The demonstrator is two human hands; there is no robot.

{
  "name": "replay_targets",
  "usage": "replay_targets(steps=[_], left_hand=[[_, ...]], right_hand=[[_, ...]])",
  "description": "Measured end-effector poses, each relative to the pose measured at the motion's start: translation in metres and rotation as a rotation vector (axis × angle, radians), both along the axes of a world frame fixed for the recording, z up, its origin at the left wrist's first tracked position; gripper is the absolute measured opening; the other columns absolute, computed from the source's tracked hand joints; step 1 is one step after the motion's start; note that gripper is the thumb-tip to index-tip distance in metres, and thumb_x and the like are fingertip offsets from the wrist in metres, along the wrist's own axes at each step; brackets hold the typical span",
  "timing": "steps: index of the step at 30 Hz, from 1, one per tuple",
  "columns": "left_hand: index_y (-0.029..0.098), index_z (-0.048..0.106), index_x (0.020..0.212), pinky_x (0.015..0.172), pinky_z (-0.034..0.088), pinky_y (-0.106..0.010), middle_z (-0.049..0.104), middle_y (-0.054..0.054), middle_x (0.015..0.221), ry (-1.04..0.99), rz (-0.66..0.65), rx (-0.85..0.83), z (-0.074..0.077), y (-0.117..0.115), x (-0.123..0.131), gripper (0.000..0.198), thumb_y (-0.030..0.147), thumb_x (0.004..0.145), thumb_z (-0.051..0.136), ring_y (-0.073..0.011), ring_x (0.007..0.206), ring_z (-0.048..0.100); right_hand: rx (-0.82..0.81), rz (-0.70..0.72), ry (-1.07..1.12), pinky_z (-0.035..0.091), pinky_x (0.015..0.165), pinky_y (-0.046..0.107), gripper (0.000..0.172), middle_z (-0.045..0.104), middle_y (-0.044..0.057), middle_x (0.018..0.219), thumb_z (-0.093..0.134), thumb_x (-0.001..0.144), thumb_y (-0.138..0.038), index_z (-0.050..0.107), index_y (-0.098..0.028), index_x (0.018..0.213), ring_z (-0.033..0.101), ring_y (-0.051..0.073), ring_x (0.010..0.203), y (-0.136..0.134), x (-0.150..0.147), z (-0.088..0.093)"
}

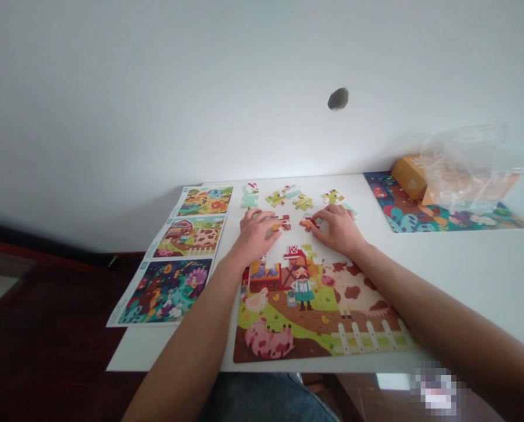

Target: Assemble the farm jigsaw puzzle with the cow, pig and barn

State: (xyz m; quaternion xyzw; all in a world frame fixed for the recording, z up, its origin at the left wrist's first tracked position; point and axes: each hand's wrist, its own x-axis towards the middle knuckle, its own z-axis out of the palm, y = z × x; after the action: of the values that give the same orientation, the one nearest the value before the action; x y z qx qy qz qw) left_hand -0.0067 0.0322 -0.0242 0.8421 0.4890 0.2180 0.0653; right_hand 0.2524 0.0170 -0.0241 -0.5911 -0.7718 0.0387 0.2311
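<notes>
Jigsaw work at the unfinished top edge of the farm puzzle (288, 328), left hand (255, 235) and right hand (339, 230) each narrowly pinching a piece (308, 223) just above it, loose pieces (288, 197) lying within reach.

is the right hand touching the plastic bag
No, the right hand is at a jigsaw piece mid-table, apart from the plastic bag at the far right.

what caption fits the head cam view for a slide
Left hand and right hand on jigsaw pieces at the top edge of a part-built farm puzzle on a white table
</notes>
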Motion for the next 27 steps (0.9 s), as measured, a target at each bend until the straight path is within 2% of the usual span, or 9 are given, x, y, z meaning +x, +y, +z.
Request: replay_targets(steps=[6, 12, 15, 27], left_hand=[[0.027, 0.073, 0.110, 0.108, 0.033, -0.049, 0.069, -0.002, 0.118, -0.054, 0.013, -0.025, 0.0035, -0.0003, 0.0003, 0.024, 0.031, 0.088, 0.064, -0.0292, 0.120, 0.043], [0.024, 0.059, 0.132, 0.106, 0.038, -0.046, 0.069, -0.003, 0.118, -0.131, 0.048, -0.100, 0.0030, -0.0001, 0.0015, 0.052, 0.028, 0.081, 0.070, -0.0288, 0.115, 0.047], [0.026, 0.055, 0.136, 0.106, 0.038, -0.045, 0.069, -0.002, 0.116, -0.144, 0.041, -0.117, 0.0037, -0.0010, 0.0029, 0.059, 0.028, 0.080, 0.070, -0.0286, 0.115, 0.049], [0.025, 0.057, 0.133, 0.103, 0.037, -0.046, 0.069, -0.003, 0.115, -0.112, 0.017, -0.095, 0.0042, -0.0038, 0.0047, 0.054, 0.031, 0.081, 0.069, -0.0281, 0.113, 0.049]], right_hand=[[-0.003, -0.002, 0.002, 0.036, 0.087, 0.044, 0.024, 0.064, 0.010, 0.101, 0.063, 0.085, -0.038, 0.071, -0.024, 0.102, 0.055, 0.030, 0.100, -0.0007, -0.0004, 0.0012], [-0.006, -0.005, 0.000, 0.036, 0.087, 0.044, 0.024, 0.063, 0.009, 0.101, 0.063, 0.084, -0.038, 0.072, -0.025, 0.102, 0.055, 0.029, 0.100, -0.0008, -0.0005, 0.0006], [0.002, -0.004, -0.003, 0.036, 0.087, 0.044, 0.024, 0.063, 0.010, 0.101, 0.063, 0.085, -0.038, 0.071, -0.024, 0.102, 0.054, 0.029, 0.099, -0.0006, -0.0002, -0.0001], [0.004, -0.007, 0.005, 0.036, 0.088, 0.043, 0.025, 0.064, 0.010, 0.103, 0.062, 0.086, -0.040, 0.071, -0.024, 0.103, 0.055, 0.030, 0.102, -0.0001, 0.0003, -0.0026]])
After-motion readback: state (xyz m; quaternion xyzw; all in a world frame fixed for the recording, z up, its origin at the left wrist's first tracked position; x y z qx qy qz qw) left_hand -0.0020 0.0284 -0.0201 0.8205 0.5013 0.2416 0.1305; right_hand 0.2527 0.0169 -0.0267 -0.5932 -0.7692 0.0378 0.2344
